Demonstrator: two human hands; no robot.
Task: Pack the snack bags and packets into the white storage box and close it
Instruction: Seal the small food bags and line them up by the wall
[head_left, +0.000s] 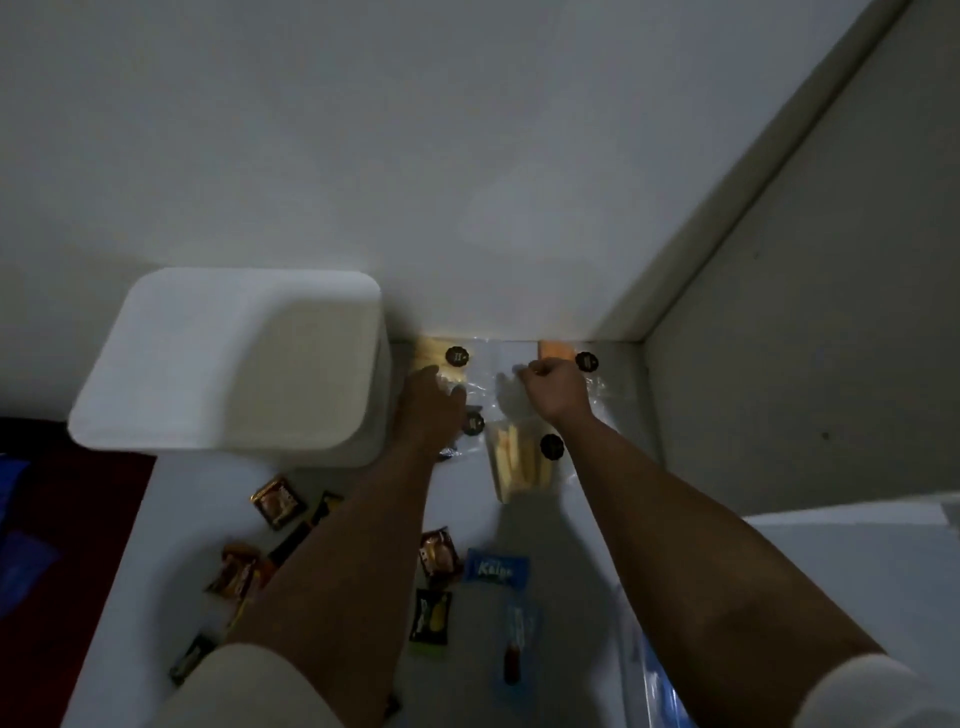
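We see the white counter (363, 499) running up to a pale wall, dimly lit. On its left side stands the white storage box (234, 358), a rounded-corner tub with its lid on, the largest of the task's things; it sits just left of our left hand (434, 400).

Against the wall lie clear snack bags with round black stickers. One with pale yellow contents (441, 358) lies between the box and our left hand, whose fingers rest on its crinkled plastic; we cannot tell whether they grip it or merely press. One with orange contents (558, 351) lies just beyond our right hand (553, 387), which is curled into a fist, pinching the clear plastic at its near edge. A third bag of pale sticks (519, 462) lies between our two forearms, nearer to us than both hands and apart from them.

Small packets are scattered on the near counter, well apart from the hands. A blue packet (496, 569) lies between the forearms, with a brown wrapper (439, 553) just left of it and a black-and-yellow packet (431, 616) below. Another brown wrapper (278, 501) lies near the box's front, left of the left forearm, and an orange-brown one (239, 571) lies nearer to us.
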